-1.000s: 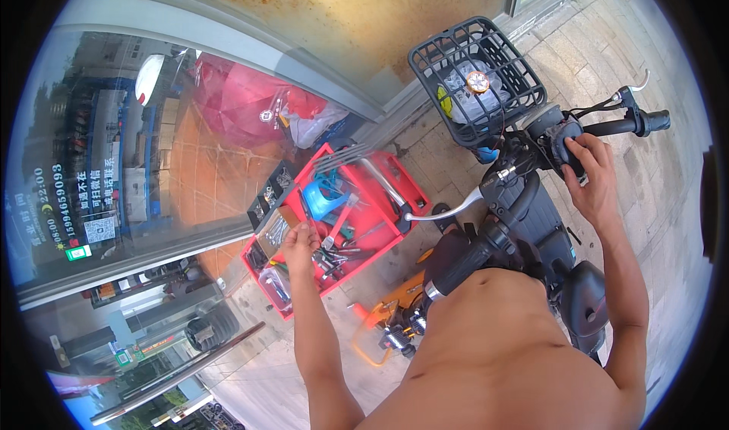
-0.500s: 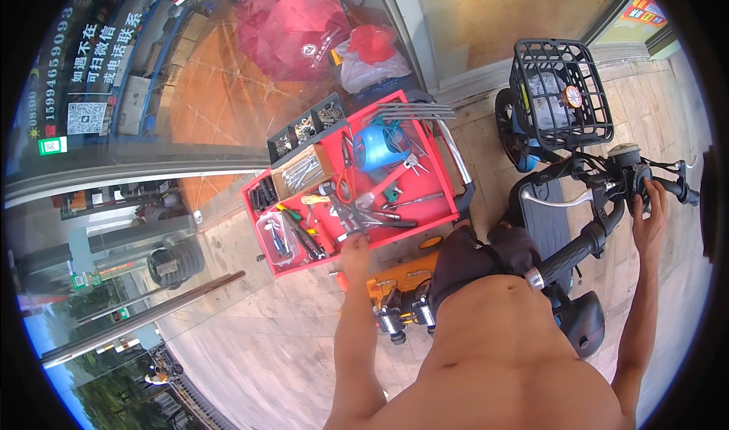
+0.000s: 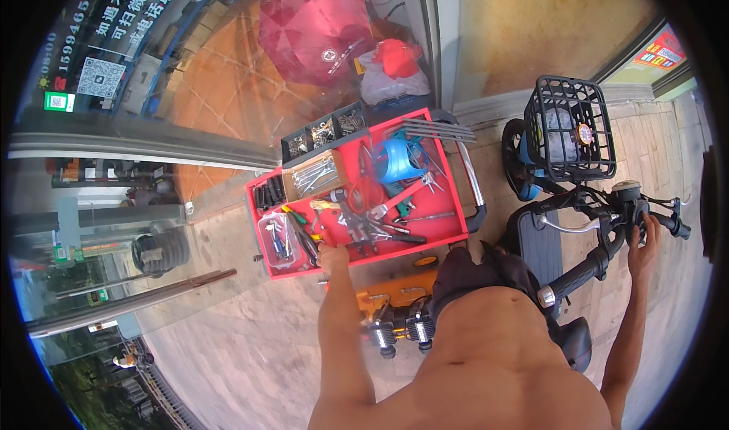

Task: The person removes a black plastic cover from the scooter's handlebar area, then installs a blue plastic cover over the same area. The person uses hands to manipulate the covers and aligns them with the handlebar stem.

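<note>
My left hand (image 3: 332,256) reaches over the near edge of a red tool tray (image 3: 391,253), beside pliers (image 3: 306,240) with dark handles. Its fingertips are small and blurred among the tools, so I cannot tell whether it grips one. A clear plastic box (image 3: 278,242) of small tools stands left of it. Loose black-handled tools (image 3: 360,231) lie to its right. Further back in the tray are a blue plastic piece (image 3: 396,160) and a wrench set (image 3: 314,173) in a cardboard box. My right hand (image 3: 643,244) is closed around the right end of an electric scooter's handlebar (image 3: 634,215).
A grey compartment box (image 3: 323,132) of hardware sits along the tray's back. Beyond is a glass door (image 3: 220,88) with a red umbrella (image 3: 319,28) behind it. The scooter carries a black wire basket (image 3: 573,130). An orange machine (image 3: 395,297) stands below the tray.
My left hand has moved left along the tray's near edge, from the black tools toward the pliers. The view has shifted slightly. My right hand stays on the handlebar.
</note>
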A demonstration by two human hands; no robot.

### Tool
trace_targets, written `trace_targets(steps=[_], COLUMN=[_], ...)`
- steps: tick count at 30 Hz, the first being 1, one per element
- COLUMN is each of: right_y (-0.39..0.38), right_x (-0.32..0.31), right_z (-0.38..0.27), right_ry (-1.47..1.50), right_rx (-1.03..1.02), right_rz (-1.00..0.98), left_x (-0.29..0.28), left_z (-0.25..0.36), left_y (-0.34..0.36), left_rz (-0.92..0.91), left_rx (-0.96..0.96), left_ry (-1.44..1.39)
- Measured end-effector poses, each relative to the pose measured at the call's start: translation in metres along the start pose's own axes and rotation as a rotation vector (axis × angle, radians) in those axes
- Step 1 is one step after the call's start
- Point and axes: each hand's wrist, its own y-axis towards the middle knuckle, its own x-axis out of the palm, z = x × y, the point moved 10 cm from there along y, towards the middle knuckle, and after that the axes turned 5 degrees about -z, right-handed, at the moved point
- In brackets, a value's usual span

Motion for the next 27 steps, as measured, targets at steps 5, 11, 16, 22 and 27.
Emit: trace_targets(steps=[5, 11, 16, 22, 27], right_y=[0.000, -0.001, 0.000, 0.000, 0.002], right_x=[0.001, 0.001, 0.000, 0.002, -0.002], right_z=[0.001, 0.005, 0.001, 0.007, -0.006], right_ry=[-0.005, -0.018, -0.020, -0.014, -0.030], right_rx=[0.015, 0.006, 0.013, 0.029, 0.041], right_rz=[-0.006, 0.003, 0.007, -0.008, -0.016], left_x=[-0.010, -0.033, -0.025, 0.038, 0.043], left_z=[0.003, 0.067, 0.141, 0.218, 0.236], left_y=[0.006, -0.035, -0.115, -0.186, -0.194], left_rz=[0.067, 0.269, -0.003, -0.232, -0.272], left_rx=[0.048, 0.594, 0.926, 1.036, 0.951], left_ry=[-0.044, -0.257, -0.405, -0.238, -0.380])
